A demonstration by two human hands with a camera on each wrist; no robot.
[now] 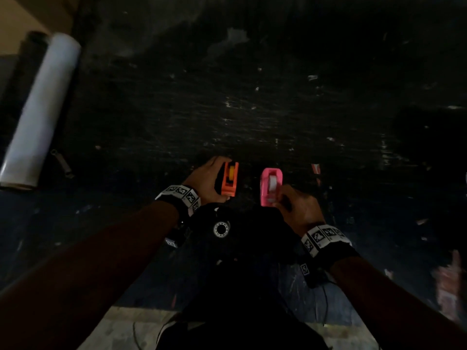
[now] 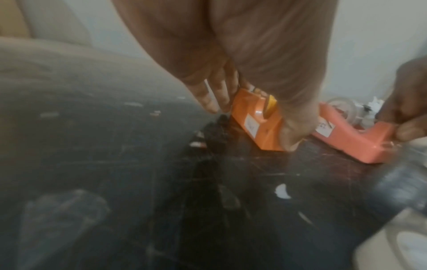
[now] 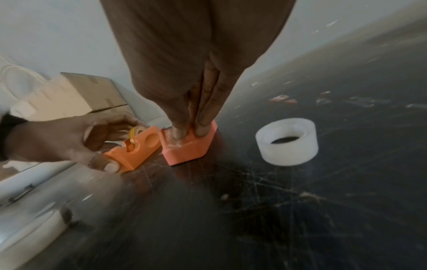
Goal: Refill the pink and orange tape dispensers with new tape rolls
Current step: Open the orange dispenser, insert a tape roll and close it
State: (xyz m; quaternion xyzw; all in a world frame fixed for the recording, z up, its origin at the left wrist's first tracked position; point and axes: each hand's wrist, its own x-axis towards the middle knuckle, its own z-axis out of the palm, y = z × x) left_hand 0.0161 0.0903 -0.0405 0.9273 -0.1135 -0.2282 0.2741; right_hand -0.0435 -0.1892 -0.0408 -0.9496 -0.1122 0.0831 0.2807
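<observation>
Fingers (image 3: 203,117) of the right hand (image 1: 302,210) come down nearly straight and close together on the cutter end of the pink tape dispenser (image 1: 271,186), pressing what looks like a clear tape end against it; the blur leaves it uncertain whether the thumb also pinches that strip. Pressing there probably serves to seat the loose end on the blade so the new roll is ready to pull. A whitish roll already sits in this dispenser's well.

Beside it, close but not touching, the orange tape dispenser (image 1: 229,178) stands on the dark, scratched tabletop (image 1: 252,109). The left hand (image 1: 207,179) curls round it, fingers along its far side and thumb at the near corner, likely to steady the light body against sliding. A yellow roll or hub (image 1: 231,170) shows in its well.

Further out, a spare clear tape roll (image 3: 287,141) lies flat to the right of the pink one, well apart from both. A large white film roll (image 1: 38,109) lies at the tabletop's left edge, with cardboard boxes (image 3: 87,91) beyond.
</observation>
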